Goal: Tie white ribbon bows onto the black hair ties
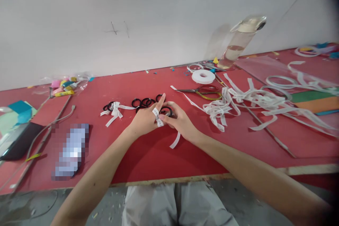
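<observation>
The ring [171, 111] and the ribbon [159, 122] are before me at the clock's centre, where my hands are together: my right hand [182, 118] holds the ring, and the ribbon crosses the fingers of my left hand [145, 120], whose grip I cannot tell. Other rings [146, 102] lie close at eleven, a bow [116, 109] at nine, scissors [196, 92] at two, tangled strips [219, 107] near three.

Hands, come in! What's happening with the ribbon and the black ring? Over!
Left hand: ribbon across its fingers. Right hand: at the black ring, exact grip unclear. Nearby: scissors lying beyond the right hand. Over.
</observation>
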Motion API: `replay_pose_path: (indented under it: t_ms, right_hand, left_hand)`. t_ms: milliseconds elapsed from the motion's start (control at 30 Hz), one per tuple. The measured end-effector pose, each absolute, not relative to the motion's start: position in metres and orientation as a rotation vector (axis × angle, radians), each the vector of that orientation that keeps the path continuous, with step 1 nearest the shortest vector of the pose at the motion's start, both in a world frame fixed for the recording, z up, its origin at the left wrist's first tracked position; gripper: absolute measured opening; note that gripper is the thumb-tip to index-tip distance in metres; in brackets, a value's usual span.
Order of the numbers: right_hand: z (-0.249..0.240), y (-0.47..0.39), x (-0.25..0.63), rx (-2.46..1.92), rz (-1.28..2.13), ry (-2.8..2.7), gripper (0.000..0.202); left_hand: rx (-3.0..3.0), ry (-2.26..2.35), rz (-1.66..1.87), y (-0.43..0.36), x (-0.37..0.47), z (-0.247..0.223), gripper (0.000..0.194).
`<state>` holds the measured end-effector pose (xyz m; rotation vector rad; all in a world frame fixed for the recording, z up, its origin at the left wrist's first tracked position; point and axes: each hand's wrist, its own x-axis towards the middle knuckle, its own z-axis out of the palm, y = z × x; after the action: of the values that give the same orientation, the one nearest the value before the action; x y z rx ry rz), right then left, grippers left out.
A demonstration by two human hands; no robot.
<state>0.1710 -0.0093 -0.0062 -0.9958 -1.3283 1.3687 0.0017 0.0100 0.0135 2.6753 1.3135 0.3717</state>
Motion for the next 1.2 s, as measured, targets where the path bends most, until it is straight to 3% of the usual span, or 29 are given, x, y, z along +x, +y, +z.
replay_pose_path:
  t_ms: [67,233,367,733,967,1200]
  right_hand:
    - [-0.008,-0.01,0.173,-1.011,1.226,-1.415,0.045]
    - [-0.007,-0.015,0.176,-1.003,0.842,-1.662,0.017]
    - [-0.004,-0.014,0.175,-0.933,0.773,-1.746,0.007]
    - [-0.012,-0.004,0.172,-0.928,1.269,-1.427,0.02]
    - [-0.007,-0.007,0.171,-0.858,1.439,-1.26,0.036]
    - [-0.008,-0.011,0.167,-0.892,1.435,-1.272,0.033]
  left_hand:
    - [2.683,1.379,0.362,0.01,0.002,0.012,0.093]
    - [2.664,1.366,0.42,0.012,0.002,0.008,0.096]
    - [2.682,1.403,0.382,0.012,0.003,0.007,0.098]
    - [2.658,1.385,0.322,0.009,0.007,0.008,0.1]
    - [2.332,1.107,0.38,0.015,-0.005,0.014,0.082]
    - [1.924,0.794,0.4,0.023,-0.009,0.016,0.07]
